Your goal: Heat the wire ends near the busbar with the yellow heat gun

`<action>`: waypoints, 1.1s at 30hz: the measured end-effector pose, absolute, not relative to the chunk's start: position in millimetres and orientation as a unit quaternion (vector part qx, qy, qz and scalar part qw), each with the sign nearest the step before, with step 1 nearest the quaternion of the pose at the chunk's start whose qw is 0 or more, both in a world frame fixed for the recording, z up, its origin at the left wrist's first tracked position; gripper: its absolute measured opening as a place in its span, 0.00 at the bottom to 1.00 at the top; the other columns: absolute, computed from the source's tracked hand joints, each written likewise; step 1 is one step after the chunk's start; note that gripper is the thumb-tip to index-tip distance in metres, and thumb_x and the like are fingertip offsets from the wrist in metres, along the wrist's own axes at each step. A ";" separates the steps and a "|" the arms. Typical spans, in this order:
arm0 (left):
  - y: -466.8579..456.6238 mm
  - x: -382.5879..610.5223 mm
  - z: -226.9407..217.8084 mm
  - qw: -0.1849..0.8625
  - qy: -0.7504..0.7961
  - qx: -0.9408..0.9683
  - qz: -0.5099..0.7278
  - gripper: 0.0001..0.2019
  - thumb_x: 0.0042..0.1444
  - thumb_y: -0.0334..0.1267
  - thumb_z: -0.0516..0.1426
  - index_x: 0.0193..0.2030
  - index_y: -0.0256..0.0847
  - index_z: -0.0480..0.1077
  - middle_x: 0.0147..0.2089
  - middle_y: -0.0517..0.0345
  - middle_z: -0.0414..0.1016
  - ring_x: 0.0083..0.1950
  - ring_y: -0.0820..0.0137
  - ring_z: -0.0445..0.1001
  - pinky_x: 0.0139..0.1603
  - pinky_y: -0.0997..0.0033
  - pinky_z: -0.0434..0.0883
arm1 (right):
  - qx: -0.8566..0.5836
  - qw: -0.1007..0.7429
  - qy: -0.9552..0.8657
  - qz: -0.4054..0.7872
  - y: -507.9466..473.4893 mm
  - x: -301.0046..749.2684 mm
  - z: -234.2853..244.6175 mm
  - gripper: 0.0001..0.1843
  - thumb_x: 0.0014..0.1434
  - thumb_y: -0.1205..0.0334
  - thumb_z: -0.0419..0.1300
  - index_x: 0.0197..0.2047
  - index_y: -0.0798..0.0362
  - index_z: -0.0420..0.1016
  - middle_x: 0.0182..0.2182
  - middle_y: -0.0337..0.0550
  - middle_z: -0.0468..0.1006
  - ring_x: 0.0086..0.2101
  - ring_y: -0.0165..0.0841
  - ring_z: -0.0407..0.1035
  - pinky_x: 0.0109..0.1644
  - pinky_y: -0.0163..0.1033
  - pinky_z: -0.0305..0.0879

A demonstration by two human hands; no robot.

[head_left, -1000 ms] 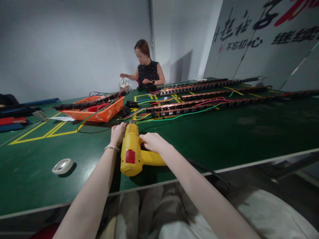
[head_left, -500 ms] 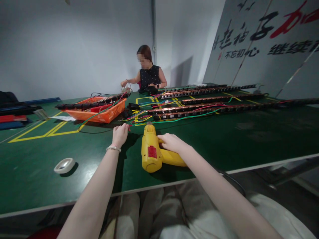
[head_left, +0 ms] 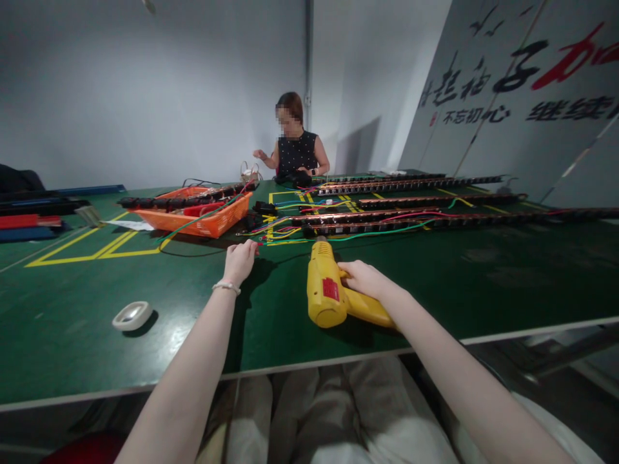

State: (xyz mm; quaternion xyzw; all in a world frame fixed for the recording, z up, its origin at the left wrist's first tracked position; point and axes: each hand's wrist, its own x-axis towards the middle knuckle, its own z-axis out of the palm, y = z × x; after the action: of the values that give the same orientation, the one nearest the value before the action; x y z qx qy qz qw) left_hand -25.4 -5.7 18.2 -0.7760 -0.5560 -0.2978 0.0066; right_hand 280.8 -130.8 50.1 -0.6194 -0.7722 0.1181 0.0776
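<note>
My right hand [head_left: 362,278] is wrapped around the handle of a yellow heat gun [head_left: 326,283], which has a red label. The gun's nozzle points away from me, towards the wire ends. To the left of it, my left hand [head_left: 242,260] is closed in a pinch at the ends of the coloured wires [head_left: 278,231]. Something red shows at those fingertips, apparently a wire end. Beyond both hands lie long black strips with copper-coloured bars [head_left: 377,224], from which the wires come.
An orange basket [head_left: 213,223] with another strip across it stands at the back left. A white ring-shaped roll [head_left: 132,316] lies on the green table [head_left: 290,348] near me. Across the table sits a co-worker [head_left: 297,153]. Red and blue pieces [head_left: 31,227] lie far left.
The heat gun in my right hand has moved to the right, away from my left hand. My left hand stays at the wire ends. The co-worker's raised hand has shifted.
</note>
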 end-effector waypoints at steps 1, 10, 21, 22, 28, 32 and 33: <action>-5.8 -25.3 18.1 0.006 -0.556 -0.776 -0.297 0.19 0.64 0.44 0.37 0.34 0.41 0.65 0.34 0.60 0.74 0.38 0.70 0.71 0.51 0.65 0.56 | -0.620 0.077 -0.772 0.118 -130.9 281.2 50.2 0.16 0.55 0.62 0.52 0.47 0.48 0.70 0.44 0.44 0.74 0.43 0.37 0.69 0.39 0.34 0.58; -5.2 -24.0 18.4 0.010 -0.555 -0.780 -0.288 0.21 0.64 0.44 0.36 0.33 0.41 0.65 0.32 0.59 0.74 0.38 0.69 0.71 0.51 0.64 0.56 | -0.628 0.071 -0.769 0.096 -129.5 278.8 47.0 0.17 0.54 0.64 0.51 0.47 0.48 0.69 0.44 0.44 0.74 0.45 0.39 0.69 0.41 0.36 0.59; -4.5 -23.7 18.2 0.007 -0.554 -0.783 -0.284 0.20 0.64 0.43 0.36 0.33 0.40 0.65 0.32 0.58 0.74 0.38 0.70 0.71 0.50 0.65 0.57 | -0.613 0.058 -0.784 0.083 -130.6 269.2 51.3 0.14 0.55 0.63 0.51 0.45 0.50 0.68 0.43 0.44 0.74 0.44 0.39 0.69 0.40 0.36 0.58; -4.3 -23.9 18.0 0.007 -0.553 -0.783 -0.284 0.20 0.64 0.43 0.36 0.33 0.40 0.65 0.32 0.59 0.74 0.38 0.69 0.72 0.50 0.65 0.57 | -0.608 0.058 -0.788 0.081 -129.9 266.7 50.9 0.14 0.55 0.63 0.51 0.45 0.50 0.68 0.43 0.45 0.74 0.43 0.39 0.69 0.40 0.36 0.58; -4.2 -23.6 18.5 0.007 -0.556 -0.781 -0.283 0.20 0.64 0.43 0.37 0.34 0.40 0.66 0.33 0.58 0.74 0.38 0.69 0.72 0.50 0.65 0.58 | -0.584 0.063 -0.807 0.071 -123.8 247.1 48.4 0.14 0.55 0.62 0.51 0.45 0.51 0.68 0.42 0.45 0.74 0.41 0.38 0.70 0.37 0.35 0.56; -7.0 -22.4 20.7 0.005 -0.556 -0.779 -0.289 0.20 0.64 0.43 0.37 0.33 0.40 0.66 0.33 0.58 0.75 0.39 0.69 0.72 0.48 0.67 0.59 | -0.566 0.058 -0.821 0.047 -120.4 231.6 48.7 0.14 0.56 0.61 0.50 0.46 0.51 0.68 0.42 0.46 0.74 0.41 0.39 0.70 0.37 0.36 0.56; -7.6 -22.2 21.2 0.003 -0.556 -0.779 -0.290 0.20 0.64 0.43 0.37 0.33 0.40 0.66 0.34 0.58 0.75 0.39 0.69 0.72 0.48 0.67 0.59 | -0.561 0.055 -0.825 0.038 -119.8 227.4 49.0 0.15 0.56 0.62 0.50 0.46 0.52 0.68 0.42 0.47 0.74 0.41 0.40 0.70 0.37 0.36 0.56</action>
State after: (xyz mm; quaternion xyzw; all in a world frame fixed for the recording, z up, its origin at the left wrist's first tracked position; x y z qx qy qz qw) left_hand -22.2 -7.6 21.2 -0.7786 -0.5564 -0.2902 0.0027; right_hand 227.4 -119.8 49.0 -0.5608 -0.8252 0.0382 0.0548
